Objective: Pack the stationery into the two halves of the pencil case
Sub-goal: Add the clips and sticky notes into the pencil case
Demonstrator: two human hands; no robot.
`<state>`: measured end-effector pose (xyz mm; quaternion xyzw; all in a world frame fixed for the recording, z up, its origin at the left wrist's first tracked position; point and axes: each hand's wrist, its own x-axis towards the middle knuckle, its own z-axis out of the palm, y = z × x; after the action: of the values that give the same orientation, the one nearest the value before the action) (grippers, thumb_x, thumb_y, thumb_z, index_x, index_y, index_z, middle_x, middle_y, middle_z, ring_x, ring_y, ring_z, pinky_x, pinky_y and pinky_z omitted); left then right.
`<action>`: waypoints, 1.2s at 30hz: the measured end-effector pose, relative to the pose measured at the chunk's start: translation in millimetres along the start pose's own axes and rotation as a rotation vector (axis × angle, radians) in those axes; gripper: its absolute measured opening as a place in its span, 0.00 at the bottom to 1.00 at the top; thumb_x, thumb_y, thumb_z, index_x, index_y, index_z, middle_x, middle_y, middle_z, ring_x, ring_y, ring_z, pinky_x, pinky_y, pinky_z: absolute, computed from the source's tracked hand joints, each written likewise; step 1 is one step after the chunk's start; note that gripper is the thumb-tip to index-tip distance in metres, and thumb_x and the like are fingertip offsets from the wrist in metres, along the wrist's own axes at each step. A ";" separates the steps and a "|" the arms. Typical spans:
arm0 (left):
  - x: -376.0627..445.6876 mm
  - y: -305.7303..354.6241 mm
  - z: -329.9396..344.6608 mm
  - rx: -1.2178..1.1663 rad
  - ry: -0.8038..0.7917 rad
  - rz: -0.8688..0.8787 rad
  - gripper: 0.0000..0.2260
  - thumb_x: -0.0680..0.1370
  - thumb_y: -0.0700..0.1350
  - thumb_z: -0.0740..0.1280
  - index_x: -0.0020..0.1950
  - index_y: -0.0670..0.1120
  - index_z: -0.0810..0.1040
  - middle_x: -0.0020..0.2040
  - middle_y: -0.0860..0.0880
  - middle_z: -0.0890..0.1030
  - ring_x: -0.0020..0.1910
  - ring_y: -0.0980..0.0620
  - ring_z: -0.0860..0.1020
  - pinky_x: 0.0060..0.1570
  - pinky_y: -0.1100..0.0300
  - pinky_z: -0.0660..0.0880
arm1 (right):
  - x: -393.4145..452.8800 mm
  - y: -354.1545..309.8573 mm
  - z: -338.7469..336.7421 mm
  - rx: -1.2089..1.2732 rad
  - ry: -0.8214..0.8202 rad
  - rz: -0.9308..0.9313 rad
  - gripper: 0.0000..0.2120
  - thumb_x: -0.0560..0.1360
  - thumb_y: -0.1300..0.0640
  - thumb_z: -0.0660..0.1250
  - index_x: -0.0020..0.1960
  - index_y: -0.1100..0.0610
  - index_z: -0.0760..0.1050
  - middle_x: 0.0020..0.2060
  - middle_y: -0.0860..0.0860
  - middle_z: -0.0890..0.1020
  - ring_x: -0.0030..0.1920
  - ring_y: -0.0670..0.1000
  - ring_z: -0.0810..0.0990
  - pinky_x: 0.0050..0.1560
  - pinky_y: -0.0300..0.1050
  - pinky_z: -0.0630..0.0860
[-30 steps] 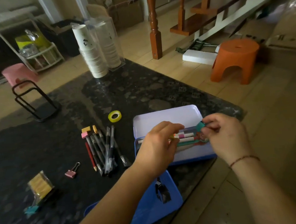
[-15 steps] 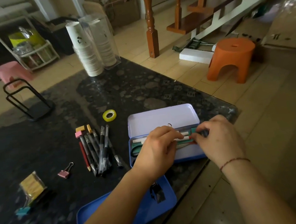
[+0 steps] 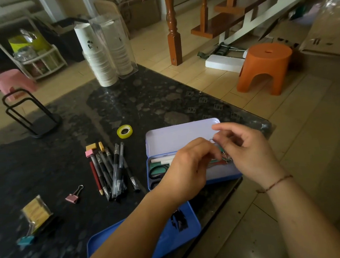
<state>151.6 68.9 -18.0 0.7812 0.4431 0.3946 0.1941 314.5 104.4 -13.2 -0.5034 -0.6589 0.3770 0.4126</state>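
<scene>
The open pencil case (image 3: 183, 134) lies near the table's right edge, its pale lid up and its blue lower half holding white markers (image 3: 162, 160) and green-handled scissors (image 3: 158, 171). Above that half, a small teal binder clip (image 3: 221, 150) is pinched between my left hand (image 3: 186, 170) and my right hand (image 3: 248, 152). My right fingers hold its wire handle. A second blue tray (image 3: 175, 235) lies under my left forearm. A bundle of pens (image 3: 112, 172), erasers (image 3: 91, 150), a yellow tape roll (image 3: 124, 131) and a pink binder clip (image 3: 74, 196) lie to the left.
A yellow packet (image 3: 35, 210) and a teal clip (image 3: 26, 240) lie at the near left. A black wire stand (image 3: 33, 117) and stacked paper cups (image 3: 104, 56) stand at the back of the table. An orange stool (image 3: 265, 67) stands on the floor to the right.
Both hands were pressed low into the case's lower half half a second ago. They have lifted slightly, and the teal clip now shows between their fingertips.
</scene>
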 end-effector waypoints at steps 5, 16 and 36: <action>7.3 8.1 11.7 -0.195 -0.011 -0.104 0.09 0.74 0.27 0.67 0.42 0.41 0.76 0.46 0.46 0.78 0.48 0.52 0.78 0.50 0.54 0.78 | 0.8 3.5 -3.2 0.095 0.004 0.002 0.09 0.75 0.57 0.67 0.44 0.43 0.81 0.41 0.38 0.83 0.43 0.39 0.81 0.40 0.32 0.78; -20.7 0.5 21.4 0.428 -0.108 -0.066 0.13 0.73 0.56 0.70 0.54 0.53 0.79 0.52 0.54 0.77 0.52 0.50 0.71 0.50 0.49 0.71 | -1.6 22.3 -12.3 -0.620 -0.086 0.017 0.06 0.72 0.52 0.70 0.43 0.40 0.78 0.38 0.38 0.75 0.35 0.40 0.75 0.32 0.37 0.72; -28.9 19.4 -10.9 0.509 -0.339 -0.013 0.22 0.77 0.55 0.68 0.70 0.52 0.73 0.66 0.49 0.74 0.63 0.45 0.67 0.59 0.49 0.64 | 6.2 38.6 -11.6 -0.525 -0.002 0.052 0.11 0.66 0.49 0.74 0.44 0.42 0.74 0.37 0.45 0.75 0.37 0.46 0.75 0.35 0.44 0.71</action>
<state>144.9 33.6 -11.5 0.8565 0.4943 0.1335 0.0659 337.8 119.4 -43.0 -0.6097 -0.7213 0.2043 0.2574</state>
